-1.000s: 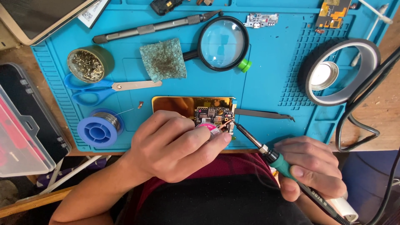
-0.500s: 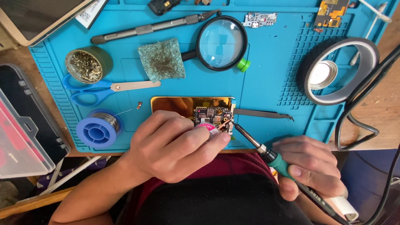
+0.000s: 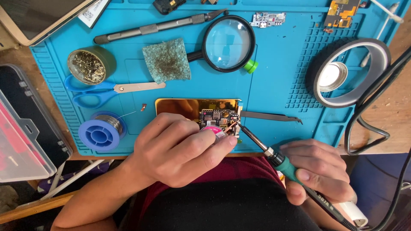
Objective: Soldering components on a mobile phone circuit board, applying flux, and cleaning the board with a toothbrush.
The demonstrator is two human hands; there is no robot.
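A small dark circuit board (image 3: 216, 116) lies on a gold-coloured plate (image 3: 184, 105) at the near edge of the blue work mat (image 3: 274, 81). My left hand (image 3: 177, 147) rests over the plate and pinches a small pink and white reel of copper braid (image 3: 214, 131), holding the braid's end against the board. My right hand (image 3: 319, 171) grips a green-handled soldering iron (image 3: 282, 162); its tip touches the braid at the board's right edge.
Tweezers (image 3: 269, 116) lie just right of the board. On the mat are a blue solder spool (image 3: 100, 132), blue scissors (image 3: 105, 90), a tin of brass wool (image 3: 87, 64), a green sponge (image 3: 167, 60), a magnifying glass (image 3: 227, 42), a tape roll (image 3: 349, 70). A clear plastic case (image 3: 21, 137) sits left.
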